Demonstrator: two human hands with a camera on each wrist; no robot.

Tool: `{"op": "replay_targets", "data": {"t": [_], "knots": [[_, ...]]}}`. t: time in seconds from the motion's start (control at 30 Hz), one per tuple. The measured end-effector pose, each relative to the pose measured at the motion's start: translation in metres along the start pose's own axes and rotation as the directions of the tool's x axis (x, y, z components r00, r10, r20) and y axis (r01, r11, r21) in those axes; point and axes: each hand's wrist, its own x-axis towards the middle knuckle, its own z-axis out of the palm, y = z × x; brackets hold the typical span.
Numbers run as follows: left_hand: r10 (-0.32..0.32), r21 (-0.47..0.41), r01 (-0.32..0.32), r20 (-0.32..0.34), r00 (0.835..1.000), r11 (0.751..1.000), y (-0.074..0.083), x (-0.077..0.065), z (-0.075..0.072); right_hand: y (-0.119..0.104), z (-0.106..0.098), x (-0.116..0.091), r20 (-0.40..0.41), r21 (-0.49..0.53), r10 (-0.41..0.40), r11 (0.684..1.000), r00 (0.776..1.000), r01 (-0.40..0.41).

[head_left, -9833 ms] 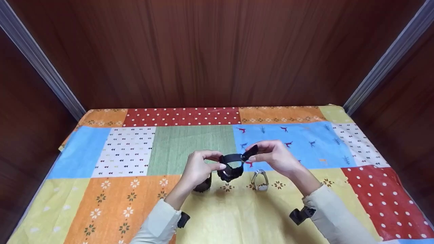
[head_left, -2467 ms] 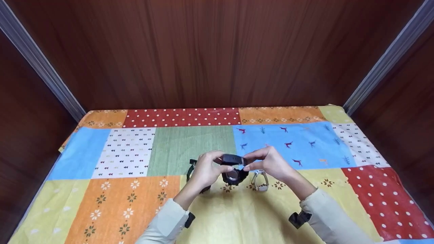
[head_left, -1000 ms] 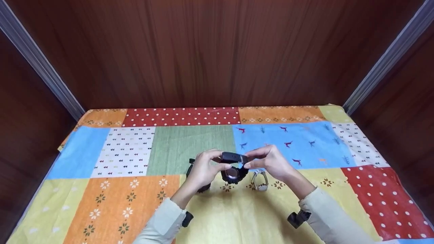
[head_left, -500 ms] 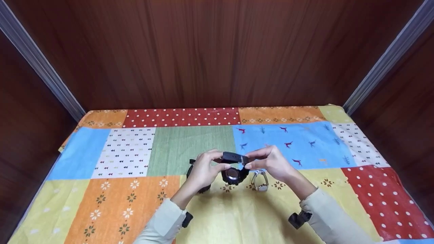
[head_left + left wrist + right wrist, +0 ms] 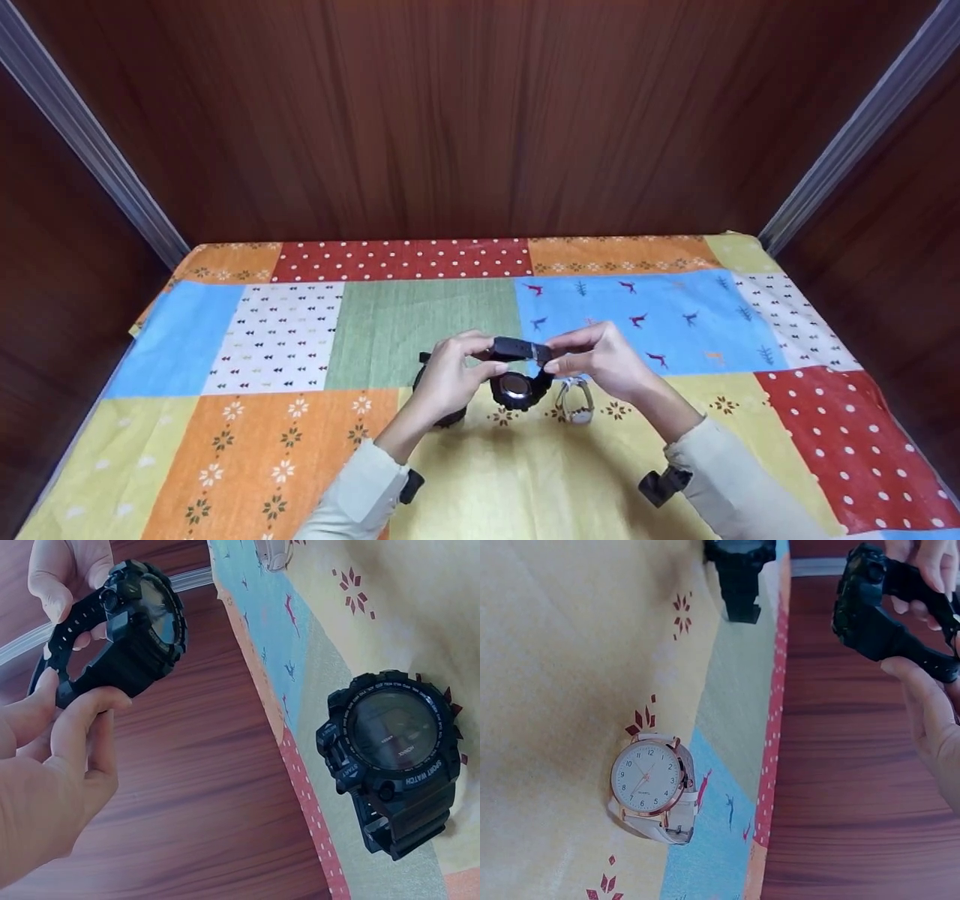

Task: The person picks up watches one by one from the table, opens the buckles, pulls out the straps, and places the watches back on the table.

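Both hands hold a black sports watch (image 5: 515, 388) above the cloth, its strap bent into a loop. On the left, my left hand (image 5: 448, 379) pinches the strap between thumb and fingers. Thumb and fingers of my right hand (image 5: 609, 364) pinch the strap's other side, by the buckle. The left wrist view shows the held watch (image 5: 154, 619) side-on, with holes along its strap. A second black sports watch (image 5: 394, 727) stands on the cloth, partly behind my left hand in the head view. A white-dialled watch with a pale strap (image 5: 646, 776) stands beneath my right hand.
A patchwork cloth (image 5: 285, 465) in orange, yellow, blue, green and red covers the table. Dark wood-like panels (image 5: 480, 120) rise behind it and at both sides, with grey metal strips (image 5: 855, 127) at the corners.
Some ten seconds ago, a strap end stuck up in my right hand; now the strap runs flat through the buckle area. Over the last second, the hands have barely shifted. Both standing watches stay put.
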Motion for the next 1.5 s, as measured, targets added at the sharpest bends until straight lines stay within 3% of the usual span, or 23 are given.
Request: {"op": "replay_targets", "data": {"t": [0.2,0.83,1.5], "knots": [[0.012,-0.008,-0.012,-0.009,1.0,1.0,-0.0026,-0.0007,0.0,-0.0002,0.0002,-0.0005,-0.002,-0.008,0.008,1.0,1.0,-0.008],[0.001,-0.048,-0.001,-0.004,1.0,0.999,-0.0041,-0.0003,-0.0031,0.0002,0.0006,-0.0003,-0.006,0.094,0.014,0.995,1.0,-0.013],[-0.076,0.029,0.076,0.002,0.997,0.997,-0.0002,0.0013,-0.0069,-0.0044,0.0003,0.0025,-0.002,-0.063,-0.017,0.998,1.0,0.017]]}}
